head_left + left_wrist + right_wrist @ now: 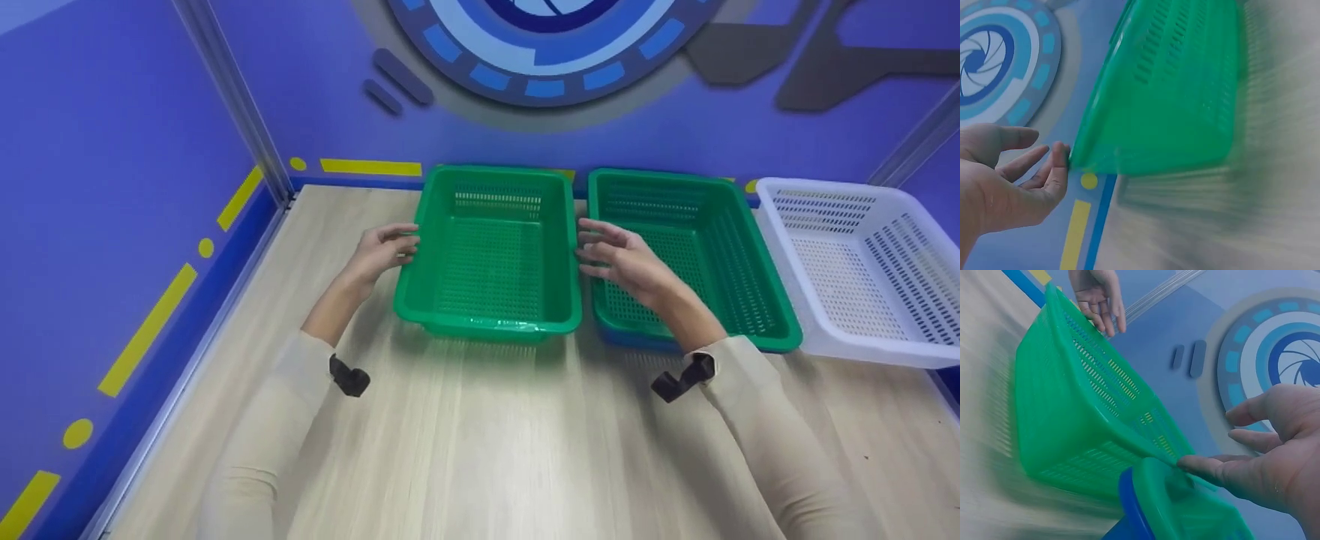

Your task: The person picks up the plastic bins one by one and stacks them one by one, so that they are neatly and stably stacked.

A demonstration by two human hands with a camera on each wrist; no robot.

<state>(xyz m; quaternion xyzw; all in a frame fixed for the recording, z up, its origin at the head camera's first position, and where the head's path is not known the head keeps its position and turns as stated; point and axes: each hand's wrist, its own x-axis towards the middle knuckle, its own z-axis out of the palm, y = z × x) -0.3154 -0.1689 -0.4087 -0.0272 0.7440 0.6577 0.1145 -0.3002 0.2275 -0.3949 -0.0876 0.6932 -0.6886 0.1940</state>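
Observation:
A green plastic basket [491, 262] with perforated walls and floor holds nothing and sits between the two hands. At its left side, the left hand [386, 251] has its fingertips right at the rim, thumb held apart, as the left wrist view also shows. Opposite it, the right hand [619, 259] reaches over a second green basket [757, 292], its loosely bent fingers at the first basket's right rim. In the right wrist view one fingertip meets the rim of the first basket [1089, 405], close to the second basket's corner [1154, 495]. Neither thumb curls round a rim.
Under the second green basket a blue edge [637, 339] shows. Beside it on the right stands a white perforated basket [814, 315]. All stand on a pale wood table [480, 435], along a blue printed back wall [495, 142]. Another blue panel [112, 187] borders the left side.

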